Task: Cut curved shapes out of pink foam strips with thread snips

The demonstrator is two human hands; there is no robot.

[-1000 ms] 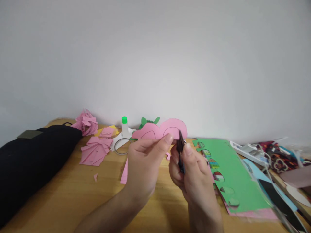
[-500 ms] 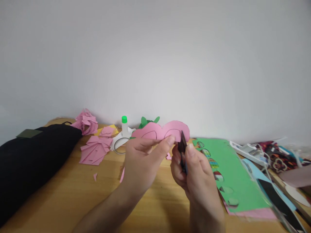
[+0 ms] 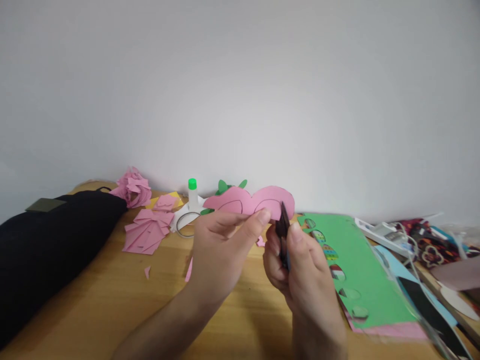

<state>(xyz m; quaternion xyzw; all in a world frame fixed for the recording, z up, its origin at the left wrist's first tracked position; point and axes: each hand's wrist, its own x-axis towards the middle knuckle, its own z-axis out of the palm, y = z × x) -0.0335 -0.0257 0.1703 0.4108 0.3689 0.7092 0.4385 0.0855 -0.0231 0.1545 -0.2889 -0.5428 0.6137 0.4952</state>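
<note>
Pinching the wavy pink paper (image 3: 248,201) between thumb and fingers, the left hand (image 3: 219,250) holds it above the wooden table (image 3: 108,310); the right hand (image 3: 305,267) curls its fingers firmly around dark scissors (image 3: 283,225), blades at the paper's right part.

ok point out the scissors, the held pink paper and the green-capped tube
Scissors (image 3: 284,224): head view, dark blades.
Held pink paper (image 3: 249,202): head view, middle.
Green-capped tube (image 3: 193,196): head view, pale body.

Soft light, dim-cornered wall (image 3: 262,100), right-edge clutter (image 3: 431,255) seemingly blurred
</note>
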